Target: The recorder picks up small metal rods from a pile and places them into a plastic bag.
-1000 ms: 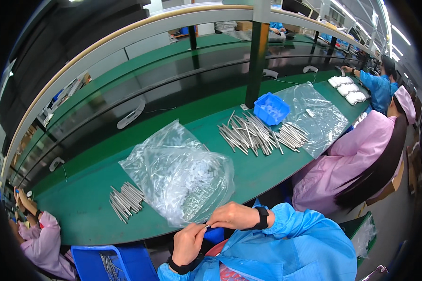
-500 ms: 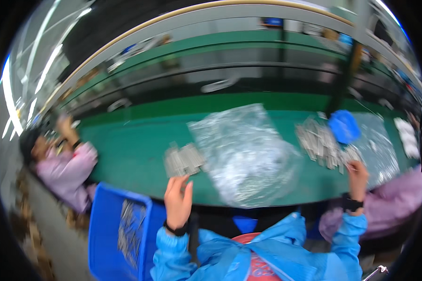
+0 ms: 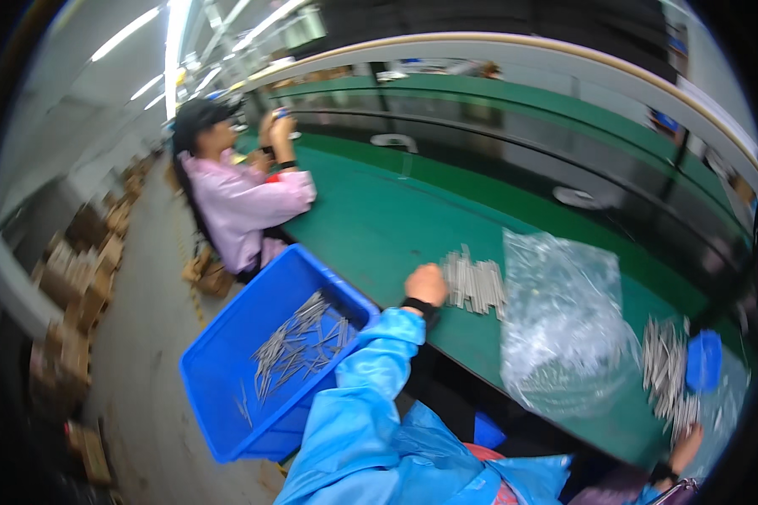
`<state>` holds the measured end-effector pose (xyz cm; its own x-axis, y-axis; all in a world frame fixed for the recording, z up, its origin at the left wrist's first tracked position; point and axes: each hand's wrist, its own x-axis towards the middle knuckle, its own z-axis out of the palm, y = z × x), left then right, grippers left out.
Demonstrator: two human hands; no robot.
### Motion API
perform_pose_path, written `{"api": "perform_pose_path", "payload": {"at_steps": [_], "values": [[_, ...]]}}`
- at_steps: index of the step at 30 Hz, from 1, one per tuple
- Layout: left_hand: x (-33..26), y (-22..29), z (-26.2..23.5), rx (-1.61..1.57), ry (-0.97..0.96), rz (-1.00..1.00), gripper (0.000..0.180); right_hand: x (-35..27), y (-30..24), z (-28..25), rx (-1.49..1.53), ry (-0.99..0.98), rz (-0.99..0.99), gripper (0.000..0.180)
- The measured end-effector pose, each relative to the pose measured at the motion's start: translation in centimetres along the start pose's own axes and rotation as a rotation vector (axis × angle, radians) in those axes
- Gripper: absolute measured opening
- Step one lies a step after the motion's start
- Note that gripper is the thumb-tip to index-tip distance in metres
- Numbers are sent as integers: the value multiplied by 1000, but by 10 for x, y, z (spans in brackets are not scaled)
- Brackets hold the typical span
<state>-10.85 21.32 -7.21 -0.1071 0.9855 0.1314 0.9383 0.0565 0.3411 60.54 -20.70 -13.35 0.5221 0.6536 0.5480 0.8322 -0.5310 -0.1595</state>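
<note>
On the green worktable (image 3: 379,227), the left hand (image 3: 426,284) rests loosely curled against a row of thin metal rods (image 3: 473,284), gripping nothing visible; the right hand (image 3: 687,446), at the table's near edge, has a grip I cannot tell. Between them lies a clear plastic bag (image 3: 564,328); farther right, more rods (image 3: 664,370) beside a blue lid (image 3: 704,360). Beside the table, a blue bin (image 3: 227,396) holds loose rods. A person in pink (image 3: 240,202) sits farther along; cardboard boxes (image 3: 76,286) line the floor.

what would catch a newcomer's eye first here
Probably the bright blue bin of thin metal pieces at lower left, beside the long green table. On the table, the left hand rests against a neat metal stack, with a crumpled clear plastic bag just to its right.
</note>
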Motion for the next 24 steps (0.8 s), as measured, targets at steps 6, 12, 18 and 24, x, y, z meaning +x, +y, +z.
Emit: {"api": "perform_pose_path", "payload": {"at_steps": [6,12,18,24], "values": [[-4,5,18,143,76,-75,17,22,-296,-117,298,-39,-364,21],[2,19,16,-216,48,-125,16,1,-401,-81,646,-437,-630,22],[-3,-7,21,-346,-62,-22,18,5,-422,-40,397,-462,-789,28],[-52,-17,-16,-892,11,37,16,0,-417,-22,312,-502,-776,25]]}}
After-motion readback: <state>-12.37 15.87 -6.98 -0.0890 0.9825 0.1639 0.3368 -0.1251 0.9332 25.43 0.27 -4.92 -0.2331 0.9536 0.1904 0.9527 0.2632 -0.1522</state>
